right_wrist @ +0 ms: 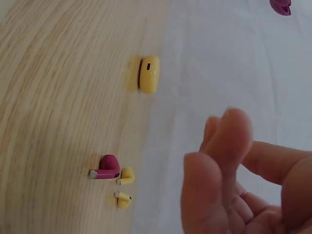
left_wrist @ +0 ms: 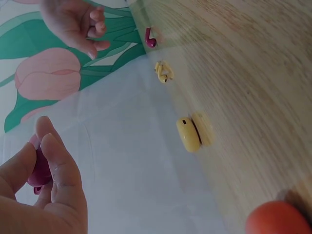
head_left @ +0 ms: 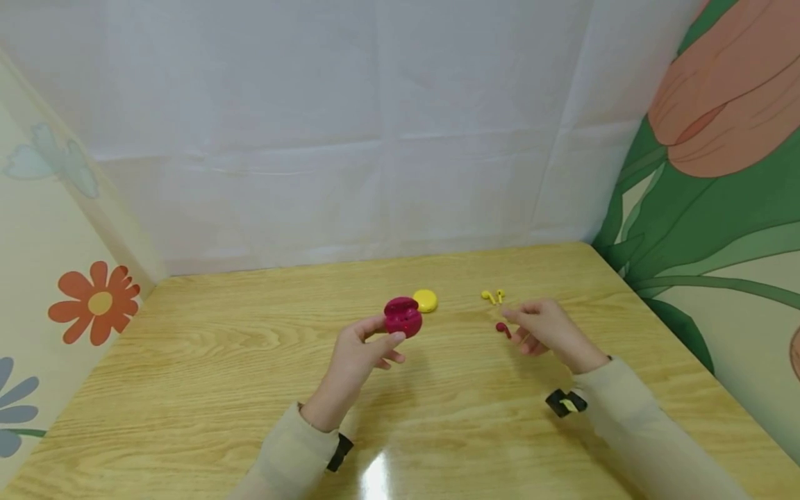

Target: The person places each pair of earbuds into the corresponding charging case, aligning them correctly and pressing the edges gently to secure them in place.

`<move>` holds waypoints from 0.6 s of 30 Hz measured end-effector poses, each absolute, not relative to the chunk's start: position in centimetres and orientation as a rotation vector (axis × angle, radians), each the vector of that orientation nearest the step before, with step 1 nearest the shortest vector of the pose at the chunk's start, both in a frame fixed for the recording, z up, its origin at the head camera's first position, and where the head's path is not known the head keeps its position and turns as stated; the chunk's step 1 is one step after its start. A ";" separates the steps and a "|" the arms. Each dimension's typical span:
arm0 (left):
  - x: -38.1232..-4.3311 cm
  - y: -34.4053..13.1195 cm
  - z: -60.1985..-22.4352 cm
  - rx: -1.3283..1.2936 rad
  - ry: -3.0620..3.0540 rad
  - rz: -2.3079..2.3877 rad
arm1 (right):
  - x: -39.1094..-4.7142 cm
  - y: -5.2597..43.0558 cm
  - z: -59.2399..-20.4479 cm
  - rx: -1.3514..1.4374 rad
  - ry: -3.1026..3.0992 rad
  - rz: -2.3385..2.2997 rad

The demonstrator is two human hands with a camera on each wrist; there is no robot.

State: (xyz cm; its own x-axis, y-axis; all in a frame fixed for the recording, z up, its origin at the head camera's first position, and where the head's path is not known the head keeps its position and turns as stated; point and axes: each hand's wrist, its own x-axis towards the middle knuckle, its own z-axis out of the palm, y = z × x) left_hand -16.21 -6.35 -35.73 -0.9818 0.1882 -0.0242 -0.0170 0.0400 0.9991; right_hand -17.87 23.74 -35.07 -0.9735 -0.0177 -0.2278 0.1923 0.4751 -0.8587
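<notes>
My left hand (head_left: pixel 355 355) grips a magenta earbud case (head_left: pixel 406 324) between thumb and fingers, raised above the table with its lid flipped up. In the left wrist view the fingers hide part of this case (left_wrist: pixel 41 168). The right hand (head_left: pixel 551 330) hovers over the table with loosely bent fingers and nothing visible between them. Close beside its fingertips lies a magenta earbud (head_left: pixel 503 328), seen whole on the wood in the right wrist view. A pair of yellow earbuds (head_left: pixel 487 296) rests just behind it.
A closed round yellow earbud case (head_left: pixel 426 301) stands on the wooden table (head_left: pixel 237 361), behind the magenta case. An orange-red rounded object (left_wrist: pixel 278 219) shows at the lower corner of the left wrist view. A white sheet (head_left: pixel 312 125) hangs along the table's back edge.
</notes>
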 end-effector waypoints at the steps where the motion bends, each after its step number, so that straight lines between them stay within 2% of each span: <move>1: -16.2 -6.3 -35.7 0.180 2.152 2.070 | -17.9 23.8 -35.1 0.157 2.515 -1.492; 18: -16.2 -6.2 -35.9 0.170 2.124 2.073 | -18.9 25.3 -36.7 0.231 2.464 -1.424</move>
State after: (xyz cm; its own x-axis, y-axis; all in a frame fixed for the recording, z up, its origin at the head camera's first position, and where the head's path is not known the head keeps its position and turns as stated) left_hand -16.20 -6.22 -35.88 -0.9793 0.1983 -0.0410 -0.0362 0.0278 0.9990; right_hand -18.90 25.35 -36.74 -0.9466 -0.0042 -0.3224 0.2772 0.5000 -0.8205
